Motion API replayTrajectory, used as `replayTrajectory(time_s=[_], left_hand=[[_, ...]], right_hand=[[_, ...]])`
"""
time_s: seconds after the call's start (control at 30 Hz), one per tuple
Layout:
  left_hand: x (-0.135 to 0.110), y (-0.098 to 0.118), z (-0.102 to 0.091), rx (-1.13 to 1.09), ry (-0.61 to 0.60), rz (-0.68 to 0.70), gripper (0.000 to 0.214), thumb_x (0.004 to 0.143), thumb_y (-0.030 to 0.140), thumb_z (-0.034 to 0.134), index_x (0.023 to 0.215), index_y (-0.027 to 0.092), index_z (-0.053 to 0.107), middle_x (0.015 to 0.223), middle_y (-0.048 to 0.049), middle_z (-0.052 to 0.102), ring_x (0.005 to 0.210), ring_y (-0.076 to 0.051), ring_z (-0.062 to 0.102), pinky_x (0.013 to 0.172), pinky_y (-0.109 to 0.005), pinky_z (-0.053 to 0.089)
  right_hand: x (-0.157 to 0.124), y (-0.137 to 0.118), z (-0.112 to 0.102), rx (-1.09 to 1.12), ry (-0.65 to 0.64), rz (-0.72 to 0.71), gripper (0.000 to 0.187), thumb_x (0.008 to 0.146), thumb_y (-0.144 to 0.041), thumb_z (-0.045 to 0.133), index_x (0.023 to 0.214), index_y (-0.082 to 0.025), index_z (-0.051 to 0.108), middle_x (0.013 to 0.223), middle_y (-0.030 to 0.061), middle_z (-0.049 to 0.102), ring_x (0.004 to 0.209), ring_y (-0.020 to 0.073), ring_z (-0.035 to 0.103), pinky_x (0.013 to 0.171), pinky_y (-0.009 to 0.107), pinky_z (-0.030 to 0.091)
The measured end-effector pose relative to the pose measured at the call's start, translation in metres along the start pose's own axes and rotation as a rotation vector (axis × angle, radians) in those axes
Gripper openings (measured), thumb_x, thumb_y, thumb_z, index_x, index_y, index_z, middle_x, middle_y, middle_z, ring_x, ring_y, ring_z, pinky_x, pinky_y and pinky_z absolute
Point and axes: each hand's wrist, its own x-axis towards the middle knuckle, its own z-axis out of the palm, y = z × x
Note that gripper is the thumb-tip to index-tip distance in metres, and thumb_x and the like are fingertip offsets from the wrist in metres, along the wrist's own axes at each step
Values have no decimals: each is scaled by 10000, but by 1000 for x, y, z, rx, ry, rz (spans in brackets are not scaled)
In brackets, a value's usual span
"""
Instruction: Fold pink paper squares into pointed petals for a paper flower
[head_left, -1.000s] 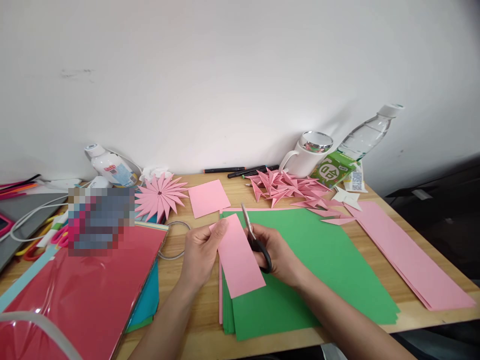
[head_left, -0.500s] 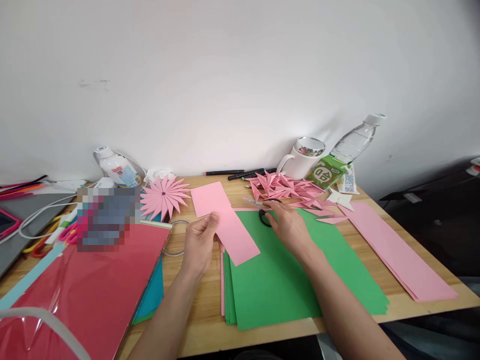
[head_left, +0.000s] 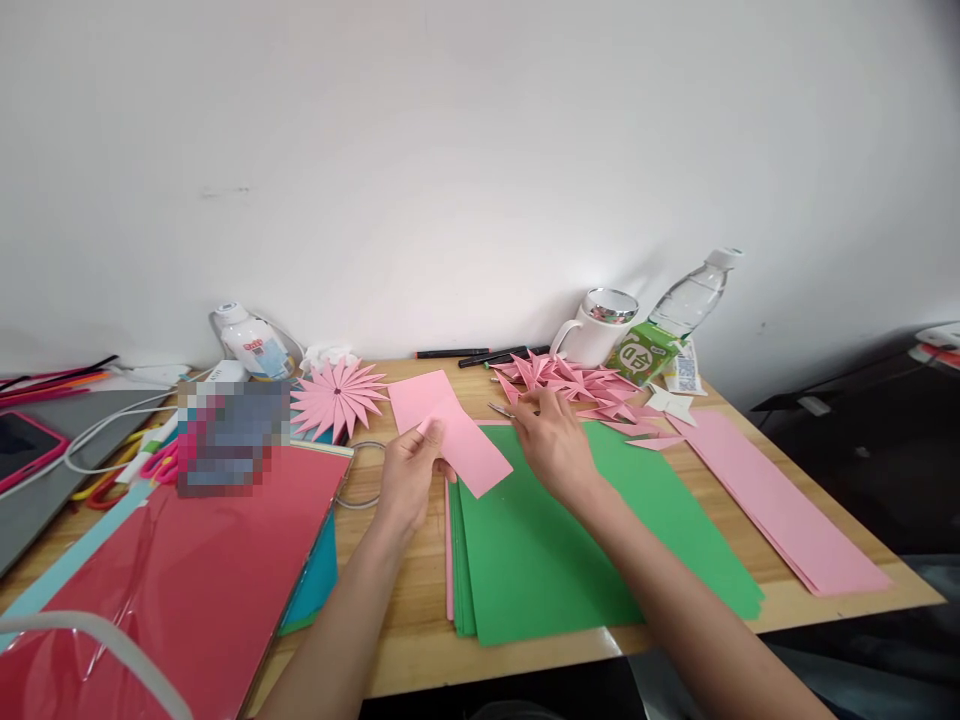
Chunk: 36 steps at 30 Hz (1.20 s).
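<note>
My left hand (head_left: 411,470) pinches a pink paper strip (head_left: 478,455) between thumb and fingers, above the left edge of the green paper stack (head_left: 592,560). Another pink rectangle (head_left: 420,392) extends behind it at an angle; whether it is the same piece I cannot tell. My right hand (head_left: 553,440) is closed on a pair of scissors (head_left: 500,410) over the back of the green stack. Their blades point left towards the pink strip, and the handles are mostly hidden by my fingers.
Behind the right hand lie folded pink paper pieces (head_left: 577,380), a white mug (head_left: 596,335), a green box (head_left: 643,352) and a water bottle (head_left: 691,295). Pink strips (head_left: 780,505) are on the right. A pink paper flower (head_left: 337,392) and red sheets (head_left: 195,560) lie left.
My right hand has closed around the scissors and turned over their handles, shifting slightly left. The near end of the pink strip has risen. The view has shifted slightly.
</note>
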Motion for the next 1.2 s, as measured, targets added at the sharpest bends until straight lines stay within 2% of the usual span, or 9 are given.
replayTrajectory(time_s=[0.03,0.13,0.23,0.33,0.57,0.73,0.87,1.0,1.2], left_hand=[[0,0,-1,-1,7,1,340,711,436,682,685,100,636,629,-25,614,467,-77,478,394,-187,397],[3,-1,-3,-10,48,19,325,709,425,685,748,104,643,706,-38,636,528,-87,517,422,-182,409],[5,-2,-5,-38,110,56,331,686,409,708,830,120,633,779,-40,645,602,-102,562,484,-184,437],[6,-5,-4,-64,139,57,397,668,416,723,927,138,609,815,-36,644,650,-115,593,556,-204,460],[2,-7,2,24,35,79,623,625,280,778,1171,167,502,1020,-79,635,912,-170,614,782,-265,493],[3,-7,1,79,24,94,470,688,283,720,1104,166,537,965,-65,644,919,-174,616,807,-280,494],[3,-8,0,106,32,105,525,665,283,740,1125,172,513,927,-43,642,877,-158,622,803,-273,492],[3,-8,0,95,20,104,442,682,291,730,1059,168,534,930,-51,652,884,-157,625,809,-268,491],[2,-6,0,65,30,77,582,671,262,739,1189,182,489,1024,-69,647,950,-165,615,853,-285,484]], right_hand=[[1,-4,0,233,-44,4,288,914,-227,417,1030,-157,671,1063,150,607,968,267,561,833,424,438],[1,-16,7,923,-377,64,411,920,-444,383,1041,-167,662,918,73,659,833,196,617,744,346,496],[-4,-23,19,1336,-562,147,438,823,-513,545,1122,-202,619,956,46,662,814,171,634,724,319,515],[-11,-25,30,1559,-678,212,493,796,-505,594,1198,-220,566,999,69,661,788,175,661,726,345,529],[-17,-22,36,1471,-520,195,498,773,-471,636,1203,-234,554,1009,52,670,901,187,650,774,348,532],[-15,-22,37,1368,-456,182,491,772,-495,616,1173,-215,569,993,55,680,935,205,638,777,352,533],[-14,-22,37,1316,-440,142,505,759,-506,620,1164,-209,578,1002,63,678,982,221,611,753,338,538],[-14,-22,36,1307,-437,137,513,748,-506,632,1162,-208,581,1005,61,676,980,220,607,758,340,539],[-14,-21,31,1366,-419,218,506,746,-514,637,1146,-207,596,1030,70,672,994,231,611,795,371,536]])
